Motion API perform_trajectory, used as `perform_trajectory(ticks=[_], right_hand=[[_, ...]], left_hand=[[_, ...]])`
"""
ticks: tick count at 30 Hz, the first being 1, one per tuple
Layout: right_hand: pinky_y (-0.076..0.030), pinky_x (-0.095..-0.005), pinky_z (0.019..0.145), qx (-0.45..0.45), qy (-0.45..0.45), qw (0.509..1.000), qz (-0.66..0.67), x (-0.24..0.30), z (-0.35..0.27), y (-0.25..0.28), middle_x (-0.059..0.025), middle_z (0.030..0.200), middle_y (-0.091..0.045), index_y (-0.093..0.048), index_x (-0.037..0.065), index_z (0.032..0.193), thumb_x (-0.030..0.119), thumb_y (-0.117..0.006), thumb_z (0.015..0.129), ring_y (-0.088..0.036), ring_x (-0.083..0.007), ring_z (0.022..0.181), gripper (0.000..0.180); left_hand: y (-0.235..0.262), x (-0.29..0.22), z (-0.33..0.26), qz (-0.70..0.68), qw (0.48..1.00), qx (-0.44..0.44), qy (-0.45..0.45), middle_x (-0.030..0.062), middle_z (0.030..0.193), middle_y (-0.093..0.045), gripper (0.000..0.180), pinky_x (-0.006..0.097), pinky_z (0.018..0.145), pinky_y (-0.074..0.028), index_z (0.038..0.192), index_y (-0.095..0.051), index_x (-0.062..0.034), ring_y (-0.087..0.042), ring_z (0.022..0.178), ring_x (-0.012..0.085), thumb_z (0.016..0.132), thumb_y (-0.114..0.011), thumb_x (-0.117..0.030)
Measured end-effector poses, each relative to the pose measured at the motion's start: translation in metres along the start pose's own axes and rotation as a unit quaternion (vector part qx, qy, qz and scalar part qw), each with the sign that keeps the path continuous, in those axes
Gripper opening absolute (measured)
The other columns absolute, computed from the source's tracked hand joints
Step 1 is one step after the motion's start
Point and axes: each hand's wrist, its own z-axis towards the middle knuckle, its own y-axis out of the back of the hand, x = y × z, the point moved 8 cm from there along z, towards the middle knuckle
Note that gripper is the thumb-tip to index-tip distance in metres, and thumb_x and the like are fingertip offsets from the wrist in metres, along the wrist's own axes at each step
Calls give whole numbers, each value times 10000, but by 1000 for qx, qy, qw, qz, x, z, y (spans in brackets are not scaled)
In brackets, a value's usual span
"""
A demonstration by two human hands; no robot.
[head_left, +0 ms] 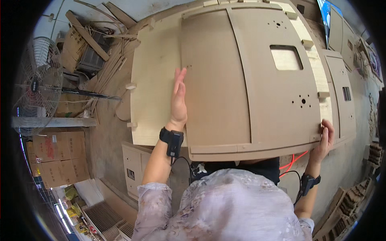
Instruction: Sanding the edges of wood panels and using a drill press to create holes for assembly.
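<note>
A large brown panel [213, 88] lies before me on a pale wooden board [155, 88]. It has raised strips, a rectangular cutout and two groups of round holes. My left hand [179, 102] stands upright along the panel's left edge, fingers stretched out, the palm side toward it. At the near right corner, my right hand [323, 140] has its fingers bent against the panel's edge; their undersides are hidden. Each wrist wears a black strapped device, the left one [174, 143] and the right one [309, 184].
Small wooden blocks [323, 95] stick out along the board's sides. A floor fan [36, 85] stands at left above cardboard boxes [60, 158]. More brown panels lie at right [341, 94] and at lower left [134, 168]. A red cable [291, 164] runs near my body.
</note>
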Motion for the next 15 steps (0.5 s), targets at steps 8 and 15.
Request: perform_trajectory(ticks=[8,15], right_hand=[[-258,-427,1096,203,177,932,-244,37,-40,-7,-158,1422,-383,-381,25,1363,414,-683,793,-314,-303,1345,754],[-268,-461,1088,207,212,910,-290,22,-42,-5,-160,1403,-407,-407,29,1341,483,-683,763,-308,-348,1346,785]], left_hand=[[12,6,1,-63,996,-35,49,98,1558,19,647,362,1155,-83,1437,-202,40,-7,1435,218,979,-390,-378],[25,10,-5,-21,998,-42,38,122,1554,30,589,361,1150,-134,1413,-231,70,-52,1432,235,963,-471,-224]])
